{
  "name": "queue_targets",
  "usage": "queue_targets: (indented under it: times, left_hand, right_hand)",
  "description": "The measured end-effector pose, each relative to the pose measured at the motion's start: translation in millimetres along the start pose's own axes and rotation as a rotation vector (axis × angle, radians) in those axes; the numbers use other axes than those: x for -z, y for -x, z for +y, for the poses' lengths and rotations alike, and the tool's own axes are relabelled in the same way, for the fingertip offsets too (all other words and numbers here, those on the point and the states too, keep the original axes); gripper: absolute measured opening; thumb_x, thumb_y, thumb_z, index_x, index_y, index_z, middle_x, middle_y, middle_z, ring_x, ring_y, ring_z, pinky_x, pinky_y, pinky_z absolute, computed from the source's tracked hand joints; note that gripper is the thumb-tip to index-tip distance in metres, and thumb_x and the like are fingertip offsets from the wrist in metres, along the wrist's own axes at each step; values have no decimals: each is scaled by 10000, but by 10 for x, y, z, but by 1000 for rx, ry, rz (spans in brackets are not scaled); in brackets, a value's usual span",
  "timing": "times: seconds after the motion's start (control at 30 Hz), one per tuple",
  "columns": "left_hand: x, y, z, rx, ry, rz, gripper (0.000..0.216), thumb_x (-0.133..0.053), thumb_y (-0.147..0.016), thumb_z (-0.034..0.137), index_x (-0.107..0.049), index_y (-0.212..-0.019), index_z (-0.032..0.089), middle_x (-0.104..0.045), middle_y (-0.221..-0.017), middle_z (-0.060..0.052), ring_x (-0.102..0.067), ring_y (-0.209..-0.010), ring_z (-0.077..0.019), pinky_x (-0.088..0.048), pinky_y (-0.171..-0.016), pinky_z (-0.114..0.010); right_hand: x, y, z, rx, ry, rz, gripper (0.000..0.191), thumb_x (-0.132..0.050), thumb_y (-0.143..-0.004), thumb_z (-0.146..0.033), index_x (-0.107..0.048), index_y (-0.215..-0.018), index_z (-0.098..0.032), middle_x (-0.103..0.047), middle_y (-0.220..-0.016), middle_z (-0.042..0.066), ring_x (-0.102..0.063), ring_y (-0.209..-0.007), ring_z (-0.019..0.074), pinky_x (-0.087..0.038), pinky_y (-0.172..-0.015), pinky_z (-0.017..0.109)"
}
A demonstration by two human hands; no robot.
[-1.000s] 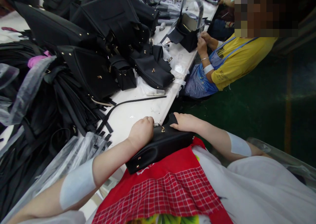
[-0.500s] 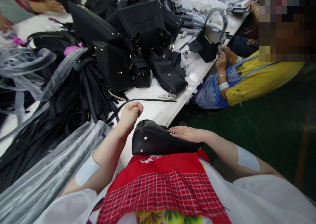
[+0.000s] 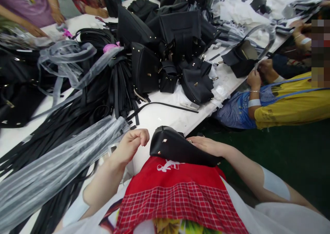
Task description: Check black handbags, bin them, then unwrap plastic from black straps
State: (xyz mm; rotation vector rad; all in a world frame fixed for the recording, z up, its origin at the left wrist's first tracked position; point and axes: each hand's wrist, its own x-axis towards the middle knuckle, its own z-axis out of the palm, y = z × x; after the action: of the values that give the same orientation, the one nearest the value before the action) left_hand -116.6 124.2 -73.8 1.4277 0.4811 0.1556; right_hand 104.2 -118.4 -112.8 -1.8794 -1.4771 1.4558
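Note:
A black handbag with small gold studs lies on its side at the table's near edge, against my red apron. My right hand holds it from the right, fingers stretched along its upper side and the fingertips partly hidden. Just left of the bag, apart from it, my left hand hovers over the table with curled fingers pressed together. Whatever is in that pinch, if anything, is too small to make out. A thin black strap stretches across the white table beyond both hands.
Several black bags are heaped farther back. Bundled black straps and a plastic-wrapped bundle cover the left side. At the right edge, a person in a yellow shirt handles another black bag. More people stand across the table.
The view has swung left, so the scene sits farther right. My left hand has drawn back toward me, away from the thin strap. My right hand stays on the handbag.

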Motion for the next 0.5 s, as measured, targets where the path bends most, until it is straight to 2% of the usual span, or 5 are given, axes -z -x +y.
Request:
queue_targets:
  times: [0.17, 0.23, 0.37, 0.43, 0.5]
  left_hand:
    - [-18, 54, -40, 57, -164, -91, 185, -368, -680, 192, -378, -495, 208, -362, -499, 22, -346, -527, -135, -282, -536, -291]
    - [-64, 82, 8, 29, -339, -54, 226, -368, -744, 229, -381, -519, 208, -357, -516, 26, -349, -527, -134, -285, -533, -290]
    - [-217, 108, 87, -199, -829, 188, 156, -587, -806, 338, -624, -790, 187, -439, -594, 36, -433, -578, -135, -347, -592, -281]
    - [-291, 95, 85, -335, -955, 228, 205, -648, -795, 351, -654, -927, 195, -454, -604, 37, -459, -597, -139, -370, -620, -283]
    - [-345, 71, 61, -405, -989, 224, 191, -660, -800, 344, -656, -923, 199, -467, -595, 37, -475, -595, -139, -376, -615, -278]
  right_hand:
    - [-1, -1, 32, -26, -2, 3, 598, -219, -949, -578, -497, -1335, -216, -524, -1357, 66, -458, -1259, 255, -292, -1101, 411]
    - [-2, 1, 35, -26, -3, 14, 605, -215, -947, -578, -502, -1331, -208, -528, -1353, 72, -462, -1254, 259, -296, -1096, 414]
    - [-1, 3, 19, -42, 7, 9, 602, -213, -948, -566, -504, -1322, -196, -533, -1343, 87, -464, -1249, 261, -308, -1081, 418]
    - [-1, 4, 16, -47, 12, -1, 597, -211, -951, -557, -500, -1320, -188, -536, -1338, 93, -471, -1242, 256, -314, -1076, 413]
    - [-8, 7, 28, -40, 11, 4, 595, -208, -952, -556, -505, -1312, -187, -542, -1329, 91, -480, -1231, 252, -320, -1072, 404]
